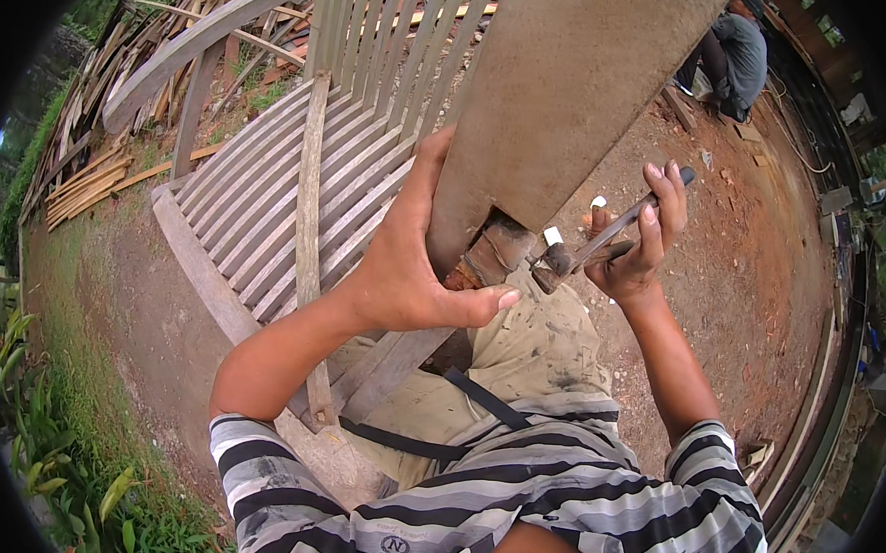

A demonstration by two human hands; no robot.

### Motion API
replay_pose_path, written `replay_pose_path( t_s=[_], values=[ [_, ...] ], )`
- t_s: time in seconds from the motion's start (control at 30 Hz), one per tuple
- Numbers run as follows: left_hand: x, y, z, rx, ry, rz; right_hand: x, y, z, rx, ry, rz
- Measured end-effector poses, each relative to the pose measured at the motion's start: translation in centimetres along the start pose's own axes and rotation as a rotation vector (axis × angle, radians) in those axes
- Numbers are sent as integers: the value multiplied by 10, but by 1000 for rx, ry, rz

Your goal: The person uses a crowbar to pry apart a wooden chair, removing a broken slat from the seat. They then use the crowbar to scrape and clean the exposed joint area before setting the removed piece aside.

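Observation:
A wide, flat, brown board-like piece rises in front of me, with a notch at its lower end. Inside the notch sits a rusty, worn block. My left hand grips the piece by its left edge near that end, its thumb stretched across below the block. In my right hand is a slim grey metal tool with a dark upper end, held between thumb and fingers. The tool's lower end is beside a dark, bolt-like fitting next to the notch; whether they touch I cannot tell.
A weathered slatted wooden bench stands at my left, a loose wooden strip lying across it. Piled planks lie beyond. Another person crouches at the far right on the dirt ground. Green plants grow at the lower left.

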State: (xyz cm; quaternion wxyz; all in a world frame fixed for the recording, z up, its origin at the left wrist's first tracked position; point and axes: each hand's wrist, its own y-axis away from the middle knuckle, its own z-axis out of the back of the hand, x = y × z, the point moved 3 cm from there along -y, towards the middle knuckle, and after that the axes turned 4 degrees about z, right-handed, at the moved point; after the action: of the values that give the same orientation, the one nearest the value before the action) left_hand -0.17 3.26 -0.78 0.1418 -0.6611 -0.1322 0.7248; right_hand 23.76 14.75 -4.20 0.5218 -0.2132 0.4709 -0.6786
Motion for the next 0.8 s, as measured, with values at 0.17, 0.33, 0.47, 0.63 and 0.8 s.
replay_pose_path(
  t_s=[0.17, 0.33, 0.47, 0.63, 0.8],
  values=[
    [-2, 1, 3, 1, -25, 8, -2, -1, -9, 10, 43, 2],
    [-1, 1, 3, -2, -35, -24, 0, -5, -15, -61, 93, -16],
    [-1, 1, 2, 16, 3, -24, -1, -4, -17, -63, 78, -7],
    [-4, 2, 2, 17, 26, -15, -3, -6, -20, -59, 71, -2],
    [-9, 3, 5, 56, -66, 35, -8, -5, -23, -87, 83, 24]
  ],
)
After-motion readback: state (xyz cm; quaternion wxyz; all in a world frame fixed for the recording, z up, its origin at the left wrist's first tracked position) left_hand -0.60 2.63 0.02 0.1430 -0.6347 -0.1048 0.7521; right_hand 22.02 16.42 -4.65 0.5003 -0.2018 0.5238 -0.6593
